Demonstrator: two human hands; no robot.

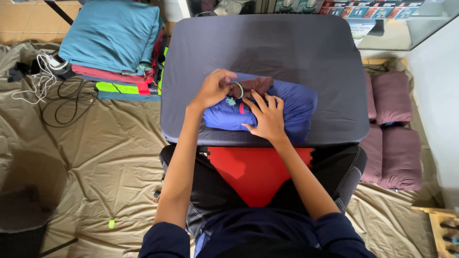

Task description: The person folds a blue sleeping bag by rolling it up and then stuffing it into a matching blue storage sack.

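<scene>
Left hand (213, 89) pinches a drawstring loop (238, 89) above the blue stuff sack (291, 107); right hand (267, 117) presses flat on the sack, on the grey tabletop (267, 48).

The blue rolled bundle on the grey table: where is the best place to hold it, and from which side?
Probably across the blue bundle at its bare right half, from above. It lies flat and crosswise; the left hand and right hand already occupy its left end.

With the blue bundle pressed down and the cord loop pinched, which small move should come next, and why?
Probably pull the cord loop a little further with the left hand. The right hand lies flat on the blue bundle, pinning it to the grey table, and maroon fabric shows at its opening.
</scene>
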